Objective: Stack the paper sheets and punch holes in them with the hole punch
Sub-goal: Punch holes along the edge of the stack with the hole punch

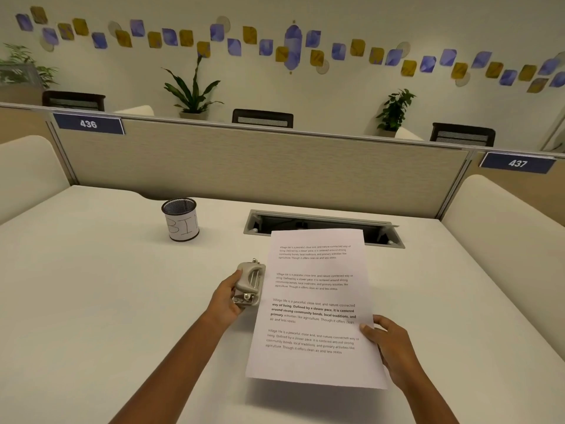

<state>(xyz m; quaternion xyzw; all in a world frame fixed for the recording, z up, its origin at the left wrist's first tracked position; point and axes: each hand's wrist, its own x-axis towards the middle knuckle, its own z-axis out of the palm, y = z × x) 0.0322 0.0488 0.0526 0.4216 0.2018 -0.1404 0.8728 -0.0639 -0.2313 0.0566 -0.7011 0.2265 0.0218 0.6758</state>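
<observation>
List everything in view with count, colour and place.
paper sheets: count unclear, white, printed, desk middle
hole punch: one, grey, at paper's left edge
mesh cup: one, black, white label, desk rear left
cable slot: one, grey, desk rear
desk: one, white, foreground
partition: one, beige, behind desk
number plates: two, blue, on partition
chairs: three, black, beyond partition
plants: three, green, beyond partition
left hand: grips hole punch
right hand: holds paper's right edge

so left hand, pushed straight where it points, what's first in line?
The left hand grips the hole punch; beyond it comes the left edge of the paper sheets, probably; their height is unclear.
</observation>
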